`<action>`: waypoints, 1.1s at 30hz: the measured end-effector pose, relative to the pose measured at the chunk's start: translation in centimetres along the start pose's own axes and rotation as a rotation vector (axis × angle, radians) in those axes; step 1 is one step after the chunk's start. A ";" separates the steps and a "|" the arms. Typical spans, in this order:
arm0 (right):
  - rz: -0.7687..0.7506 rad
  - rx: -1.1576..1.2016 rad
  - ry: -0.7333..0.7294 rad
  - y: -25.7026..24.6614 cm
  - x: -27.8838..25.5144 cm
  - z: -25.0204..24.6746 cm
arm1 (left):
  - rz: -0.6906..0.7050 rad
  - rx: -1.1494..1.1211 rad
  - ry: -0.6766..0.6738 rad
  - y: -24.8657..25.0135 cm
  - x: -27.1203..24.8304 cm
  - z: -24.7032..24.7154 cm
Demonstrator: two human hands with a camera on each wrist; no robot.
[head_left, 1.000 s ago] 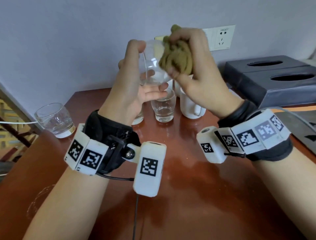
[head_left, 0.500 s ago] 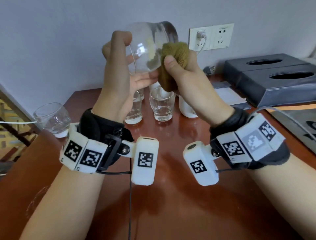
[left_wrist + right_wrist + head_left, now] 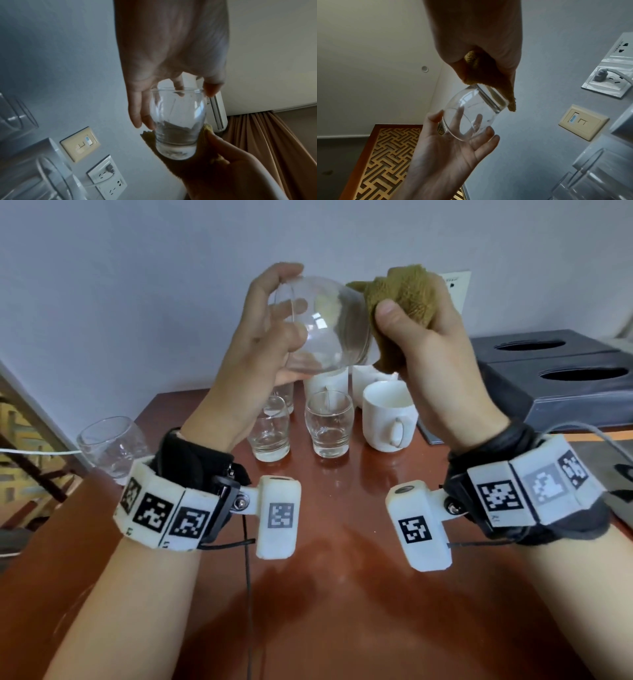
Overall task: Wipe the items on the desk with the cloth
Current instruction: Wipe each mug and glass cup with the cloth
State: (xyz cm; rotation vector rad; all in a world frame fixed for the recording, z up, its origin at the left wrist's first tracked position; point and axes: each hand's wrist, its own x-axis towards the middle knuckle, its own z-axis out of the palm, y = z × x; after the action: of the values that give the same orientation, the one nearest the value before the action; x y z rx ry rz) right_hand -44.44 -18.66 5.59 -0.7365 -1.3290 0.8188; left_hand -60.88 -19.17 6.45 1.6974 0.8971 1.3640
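Observation:
A clear rounded glass (image 3: 322, 326) lies on its side in the air above the desk, its mouth toward my left hand (image 3: 263, 337), which grips it by the rim with fingers curled round and one finger inside. My right hand (image 3: 421, 337) holds a bunched olive-brown cloth (image 3: 404, 299) pressed against the glass's base. In the left wrist view the glass (image 3: 176, 124) has the cloth (image 3: 188, 169) under its base. In the right wrist view the cloth (image 3: 481, 75) touches the glass (image 3: 471, 112) held by the left hand (image 3: 453, 151).
On the red-brown desk (image 3: 342, 594) stand two small glasses (image 3: 328, 428), a white mug (image 3: 388, 416) and more white cups behind. Another glass (image 3: 111, 446) sits at the left edge. A dark double box (image 3: 555, 371) lies at the right. Wall sockets (image 3: 107, 180) are behind.
The glass has tipped from nearly upright to lying sideways and come lower. The cloth has shifted from its side to its base, with my right hand moving right.

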 end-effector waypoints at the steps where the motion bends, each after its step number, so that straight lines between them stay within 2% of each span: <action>1: -0.018 -0.005 0.001 -0.1 0.0 -0.1 | -0.006 -0.002 -0.001 0.0 0.0 0.4; 4: -0.080 -0.037 -0.011 -0.2 -0.1 -0.3 | -0.023 -0.045 0.009 0.0 -0.1 1.4; 7: -0.232 -0.154 -0.084 0.0 -0.3 0.0 | -0.021 -0.135 0.048 -0.4 0.1 1.4; 11: -0.557 -0.595 -0.198 0.4 -0.3 -0.3 | -0.068 -0.122 0.116 -0.5 0.4 1.1; 13: -0.669 -0.752 -0.286 0.7 -0.2 -0.5 | -0.075 -0.044 0.131 -0.5 0.3 1.2; 15: -0.717 -0.832 -0.357 1.0 -0.2 -0.3 | -0.073 0.069 0.143 -0.6 0.3 1.5; 17: -0.689 -0.811 -0.393 1.3 -0.3 0.0 | -0.074 0.150 0.145 -0.8 0.2 1.9; 19: -0.631 -0.731 -0.368 1.4 -0.4 0.2 | -0.060 0.183 0.132 -1.1 0.2 2.1; 25: -0.408 -0.371 -0.299 0.9 0.2 -1.1 | 0.083 0.222 -0.043 -1.5 -0.2 0.8; 29: -0.320 -0.311 -0.330 1.3 0.6 -1.7 | 0.081 0.199 0.002 -1.5 0.3 0.4; 33: -0.254 -0.237 -0.320 1.2 0.3 -1.2 | 0.092 0.272 0.005 -1.1 0.3 0.0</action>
State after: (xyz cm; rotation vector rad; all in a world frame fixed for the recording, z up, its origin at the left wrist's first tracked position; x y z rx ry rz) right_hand -43.36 -17.84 4.62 -0.6184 -1.7895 0.5964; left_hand -60.92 -18.42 5.56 1.9620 1.0580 1.3541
